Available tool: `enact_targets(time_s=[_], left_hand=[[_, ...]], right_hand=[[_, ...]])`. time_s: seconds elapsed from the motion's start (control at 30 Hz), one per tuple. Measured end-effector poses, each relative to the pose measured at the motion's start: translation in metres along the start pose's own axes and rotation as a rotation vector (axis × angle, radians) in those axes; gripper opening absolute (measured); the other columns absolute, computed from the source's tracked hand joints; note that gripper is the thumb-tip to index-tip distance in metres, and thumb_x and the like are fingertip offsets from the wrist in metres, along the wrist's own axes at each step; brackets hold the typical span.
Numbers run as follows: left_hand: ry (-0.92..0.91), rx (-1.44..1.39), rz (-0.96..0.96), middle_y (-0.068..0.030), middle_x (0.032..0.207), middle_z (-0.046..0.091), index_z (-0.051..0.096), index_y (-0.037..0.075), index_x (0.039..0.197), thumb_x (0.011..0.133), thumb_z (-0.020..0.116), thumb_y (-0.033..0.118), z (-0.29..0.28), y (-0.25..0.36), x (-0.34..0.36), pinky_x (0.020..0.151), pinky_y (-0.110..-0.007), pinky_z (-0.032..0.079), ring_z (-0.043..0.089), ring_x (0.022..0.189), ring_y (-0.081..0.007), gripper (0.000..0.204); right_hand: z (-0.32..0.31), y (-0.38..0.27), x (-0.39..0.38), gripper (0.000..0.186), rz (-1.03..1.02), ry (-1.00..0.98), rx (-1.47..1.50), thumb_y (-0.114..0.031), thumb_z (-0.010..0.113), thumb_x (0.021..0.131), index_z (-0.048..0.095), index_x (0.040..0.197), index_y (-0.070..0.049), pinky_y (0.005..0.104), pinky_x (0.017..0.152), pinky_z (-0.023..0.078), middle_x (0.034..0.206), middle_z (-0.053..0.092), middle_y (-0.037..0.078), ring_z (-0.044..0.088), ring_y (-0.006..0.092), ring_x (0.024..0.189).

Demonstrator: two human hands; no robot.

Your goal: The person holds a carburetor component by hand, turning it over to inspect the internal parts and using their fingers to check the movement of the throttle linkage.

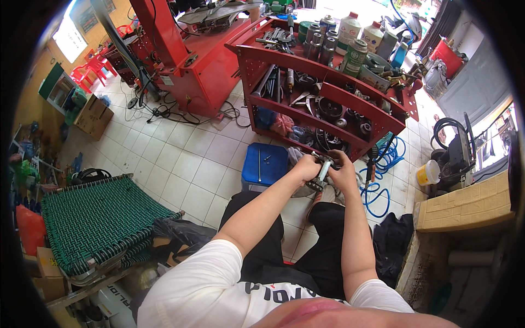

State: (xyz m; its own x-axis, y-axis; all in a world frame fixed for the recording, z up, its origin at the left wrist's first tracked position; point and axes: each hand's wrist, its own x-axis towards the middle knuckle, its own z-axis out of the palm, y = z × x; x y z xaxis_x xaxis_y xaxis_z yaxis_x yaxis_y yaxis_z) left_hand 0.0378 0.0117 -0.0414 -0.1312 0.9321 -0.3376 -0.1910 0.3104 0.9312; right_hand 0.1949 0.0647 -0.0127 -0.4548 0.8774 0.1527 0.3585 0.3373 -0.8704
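Observation:
Both hands meet in front of my knees around one small metal mechanical part [324, 171]. It has a pale, straight middle section and darker pieces at its ends; its exact kind I cannot make out. My left hand [306, 168] is closed on its left side, and my right hand [343, 174] grips it from the right with bent fingers. Just left of the hands stands a blue plastic stool [251, 150]. On its top lie a long thin metal rod [259, 167], apparently a long bolt, and a few small metal pieces [267, 159].
Beyond the hands rises a red tool cart [311, 63] loaded with spray cans, bottles and tools. A red lift post [167, 35] stands farther left. Blue hose [387, 158] coils on the tiles at right. A green woven chair [104, 218] is at my left, a yellowish ledge [465, 202] at right.

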Motion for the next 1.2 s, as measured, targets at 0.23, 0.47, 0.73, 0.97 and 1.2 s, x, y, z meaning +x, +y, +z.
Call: enact_targets(time_s=[0.23, 0.47, 0.73, 0.97, 1.2], left_hand=[[-0.006, -0.024, 0.006, -0.0095, 0.091, 0.076, 0.076, -0.006, 0.105, 0.09, 0.073, 0.014, -0.002, -0.001, 0.0, 0.065, -0.029, 0.053, 0.068, 0.074, -0.0129, 0.025], [-0.001, -0.008, -0.005, -0.0095, 0.092, 0.076, 0.076, -0.007, 0.105, 0.09, 0.074, 0.016, 0.001, 0.008, -0.007, 0.065, -0.029, 0.053, 0.067, 0.074, -0.0127, 0.027], [0.012, -0.001, 0.008, -0.0114, 0.092, 0.076, 0.076, -0.008, 0.104, 0.089, 0.072, 0.013, -0.003, 0.003, -0.005, 0.065, -0.031, 0.053, 0.069, 0.075, -0.0145, 0.026], [0.005, -0.011, -0.007, -0.0122, 0.091, 0.076, 0.076, -0.009, 0.104, 0.089, 0.071, 0.011, 0.004, 0.009, -0.006, 0.065, -0.031, 0.054, 0.069, 0.075, -0.0152, 0.025], [-0.004, -0.013, -0.02, -0.0113, 0.09, 0.076, 0.076, -0.007, 0.103, 0.09, 0.07, 0.01, 0.003, 0.01, -0.007, 0.063, -0.031, 0.054, 0.069, 0.073, -0.0151, 0.022]], right_hand=[[0.002, 0.002, 0.001, 0.035, -0.008, 0.002, 0.01, -0.011, 0.077, 0.081, 0.069, 0.113, 0.0, 0.0318, 0.083, 0.054, 0.107, 0.075, 0.007, 0.066, 0.0148, 0.092], [0.0, 0.009, 0.002, 0.04, 0.031, -0.009, -0.058, -0.016, 0.079, 0.078, 0.071, 0.115, 0.0, 0.0354, 0.085, 0.055, 0.104, 0.076, 0.012, 0.07, 0.0208, 0.095], [0.003, 0.005, 0.001, 0.046, 0.04, -0.015, -0.059, -0.016, 0.078, 0.079, 0.068, 0.122, -0.001, 0.0348, 0.085, 0.055, 0.108, 0.076, 0.01, 0.07, 0.0207, 0.095], [-0.001, 0.021, 0.004, 0.044, -0.07, -0.001, -0.045, -0.016, 0.078, 0.079, 0.07, 0.119, -0.001, 0.0352, 0.085, 0.055, 0.109, 0.076, 0.011, 0.07, 0.0209, 0.096], [-0.001, 0.01, 0.002, 0.04, -0.064, 0.001, -0.008, -0.017, 0.078, 0.079, 0.073, 0.115, -0.001, 0.0358, 0.084, 0.055, 0.103, 0.076, 0.013, 0.07, 0.022, 0.094]])
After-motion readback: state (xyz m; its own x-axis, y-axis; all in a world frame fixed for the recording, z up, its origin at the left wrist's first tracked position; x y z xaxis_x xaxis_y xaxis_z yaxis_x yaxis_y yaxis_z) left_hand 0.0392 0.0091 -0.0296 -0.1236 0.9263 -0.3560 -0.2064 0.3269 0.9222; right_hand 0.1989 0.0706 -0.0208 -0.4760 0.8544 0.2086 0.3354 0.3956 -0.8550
